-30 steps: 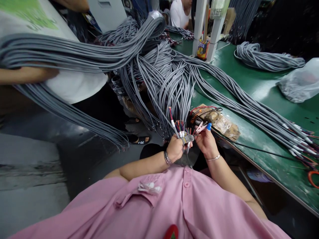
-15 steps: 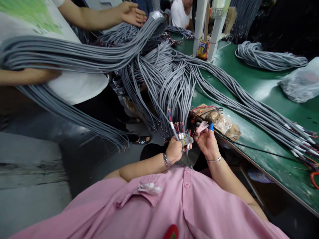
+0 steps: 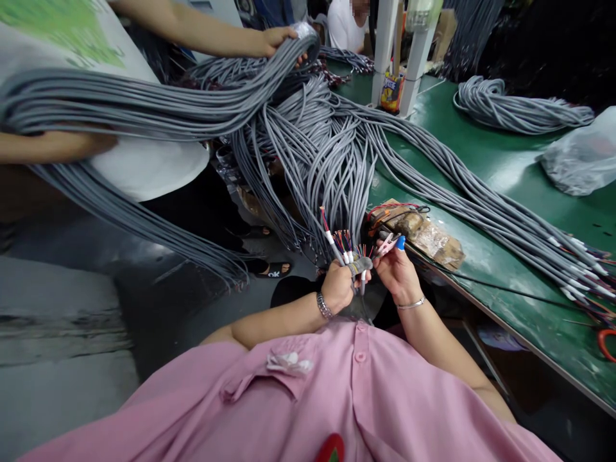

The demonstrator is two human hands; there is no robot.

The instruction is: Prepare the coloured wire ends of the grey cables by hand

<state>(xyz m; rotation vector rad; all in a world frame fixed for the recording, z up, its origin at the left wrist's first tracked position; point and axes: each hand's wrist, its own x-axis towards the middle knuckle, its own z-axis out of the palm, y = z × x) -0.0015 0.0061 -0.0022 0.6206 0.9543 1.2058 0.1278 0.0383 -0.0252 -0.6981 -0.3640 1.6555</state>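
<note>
Head view: just off the near edge of the green bench [image 3: 500, 167], the left hand [image 3: 337, 287] grips several stripped cable ends [image 3: 344, 247]; the right hand [image 3: 395, 273] pinches pink cutters [image 3: 389, 244] beside them. Many cables look untrimmed.

Green tabletop [image 3: 505, 167] spread with long grey cables [image 3: 462, 186], a coiled grey bundle [image 3: 514, 112] lying at its far side beside a clear plastic bag [image 3: 580, 157]. Near the tabletop's front edge, a taped brown packet [image 3: 423, 232]; white posts [image 3: 399, 51] standing further back with a small yellow carton [image 3: 391, 93] at their foot. Left of the tabletop, a co-worker in a white shirt [image 3: 144, 160], one hand [image 3: 276, 40] on a thick cable bunch [image 3: 158, 106].
</note>
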